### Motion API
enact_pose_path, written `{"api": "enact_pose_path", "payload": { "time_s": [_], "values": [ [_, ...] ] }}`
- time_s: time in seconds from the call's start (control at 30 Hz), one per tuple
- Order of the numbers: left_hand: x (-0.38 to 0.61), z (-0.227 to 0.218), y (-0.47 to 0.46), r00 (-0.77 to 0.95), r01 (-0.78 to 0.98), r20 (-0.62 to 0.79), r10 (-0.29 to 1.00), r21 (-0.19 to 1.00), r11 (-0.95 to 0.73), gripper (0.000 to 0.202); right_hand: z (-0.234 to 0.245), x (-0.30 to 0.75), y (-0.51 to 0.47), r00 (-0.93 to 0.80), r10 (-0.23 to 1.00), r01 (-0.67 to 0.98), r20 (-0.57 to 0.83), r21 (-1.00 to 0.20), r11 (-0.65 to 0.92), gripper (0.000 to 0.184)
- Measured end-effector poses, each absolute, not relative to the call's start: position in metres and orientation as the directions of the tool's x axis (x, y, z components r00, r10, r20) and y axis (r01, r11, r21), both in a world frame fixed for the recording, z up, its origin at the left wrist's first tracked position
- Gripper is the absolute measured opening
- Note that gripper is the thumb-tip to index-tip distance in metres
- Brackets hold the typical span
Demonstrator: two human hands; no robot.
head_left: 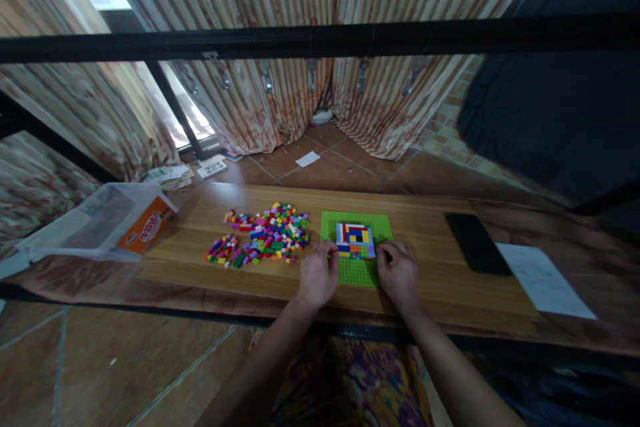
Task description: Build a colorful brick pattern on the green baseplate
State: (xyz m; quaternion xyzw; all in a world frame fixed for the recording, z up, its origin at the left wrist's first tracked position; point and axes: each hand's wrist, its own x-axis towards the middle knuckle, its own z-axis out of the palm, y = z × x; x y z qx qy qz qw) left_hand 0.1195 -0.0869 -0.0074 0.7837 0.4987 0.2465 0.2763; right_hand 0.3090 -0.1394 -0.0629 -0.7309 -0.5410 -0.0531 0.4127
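Observation:
A green studded baseplate (355, 275) lies on the wooden board, bearing a low square structure of toy bricks (356, 241) in several colours, with an opening in its middle. My left hand (318, 273) is at the plate's left edge, beside the structure's near left corner. Its fingers are closed, and a small bit of colour shows at the tips, too small to name. My right hand (399, 272) rests at the plate's right edge, fingertips pinched close to the structure's right side. Whatever those fingers hold, if anything, is hidden.
Loose bricks (273, 233) lie in a spread pile on the wooden board (425, 227), left of the plate. A clear plastic box (100, 213) with an orange label stands at far left. To the right are a black phone (477, 243) and a white sheet (545, 280).

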Motion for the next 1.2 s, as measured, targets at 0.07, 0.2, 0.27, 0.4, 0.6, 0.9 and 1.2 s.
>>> {"api": "enact_pose_path", "payload": {
  "time_s": [0.07, 0.2, 0.27, 0.4, 0.6, 0.9, 1.2],
  "values": [
    [0.122, -0.009, -0.091, 0.397, 0.585, 0.117, 0.91, 0.732, -0.349, 0.019, -0.063, 0.309, -0.139, 0.409, 0.745, 0.835, 0.527, -0.546, -0.072, 0.024],
    [0.127, -0.009, -0.095, 0.422, 0.517, 0.105, 0.9, 0.788, -0.334, 0.021, -0.065, 0.31, -0.139, 0.409, 0.748, 0.834, 0.522, -0.547, -0.074, 0.025],
    [0.131, -0.009, -0.097, 0.423, 0.497, 0.095, 0.901, 0.808, -0.318, 0.021, -0.065, 0.31, -0.138, 0.412, 0.746, 0.832, 0.524, -0.55, -0.073, 0.025],
    [0.136, -0.013, -0.098, 0.394, 0.44, 0.014, 0.919, 0.875, -0.202, 0.019, -0.066, 0.31, -0.138, 0.418, 0.739, 0.833, 0.528, -0.547, -0.079, 0.024],
    [0.136, -0.023, -0.096, 0.385, 0.258, 0.008, 0.923, 0.959, -0.116, 0.017, -0.066, 0.31, -0.138, 0.412, 0.746, 0.832, 0.523, -0.55, -0.073, 0.024],
    [0.099, -0.023, -0.089, 0.339, 0.512, 0.079, 0.937, 0.82, -0.255, 0.019, -0.069, 0.311, -0.139, 0.404, 0.738, 0.84, 0.54, -0.539, -0.065, 0.023],
    [0.051, -0.017, -0.075, 0.2, 0.841, 0.044, 0.979, 0.506, -0.194, 0.023, -0.069, 0.312, -0.14, 0.381, 0.734, 0.855, 0.563, -0.516, -0.049, 0.023]
  ]
}}
